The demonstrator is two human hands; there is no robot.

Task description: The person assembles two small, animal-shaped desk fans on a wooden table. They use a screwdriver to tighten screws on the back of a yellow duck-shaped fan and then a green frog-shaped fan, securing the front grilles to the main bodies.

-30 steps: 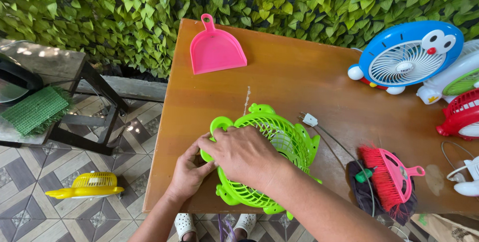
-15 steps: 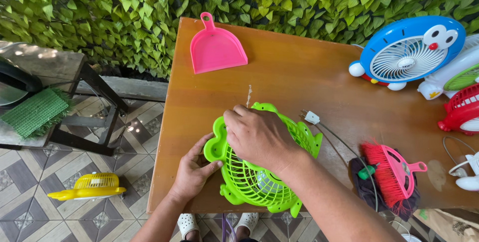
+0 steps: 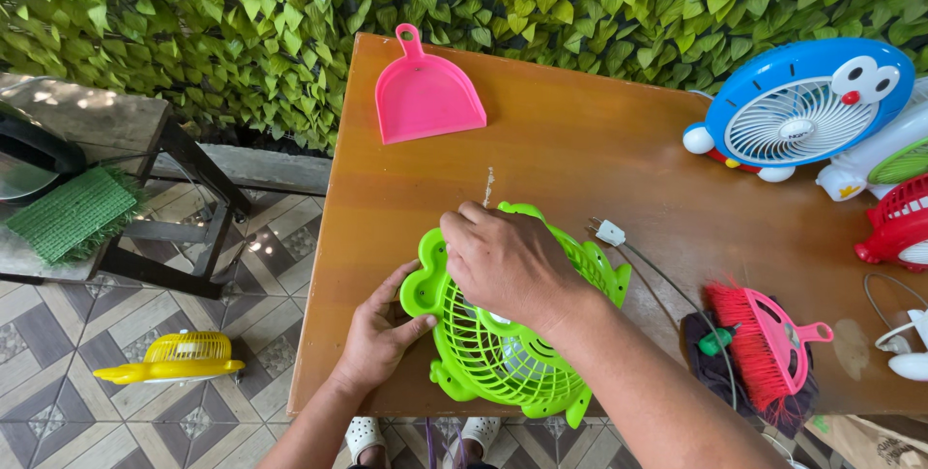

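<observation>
Item in hand: green frog-shaped fan [image 3: 503, 334], lying grille-up at the near left edge of the brown table [image 3: 580, 131]. My left hand [image 3: 379, 332] cups its left rim, fingers spread and pressed against the plastic. My right hand [image 3: 507, 264] lies over the top of the grille, fingers curled down on the far rim; I cannot tell how firmly they clamp.

Also on the table: pink dustpan [image 3: 425, 94] at the far left; white plug [image 3: 609, 232] with cord just right of the fan; pink hand brush [image 3: 764, 343] on a dark cloth; blue round fan [image 3: 802, 106] far right.

On the tiled floor: yellow fan [image 3: 174, 358].
</observation>
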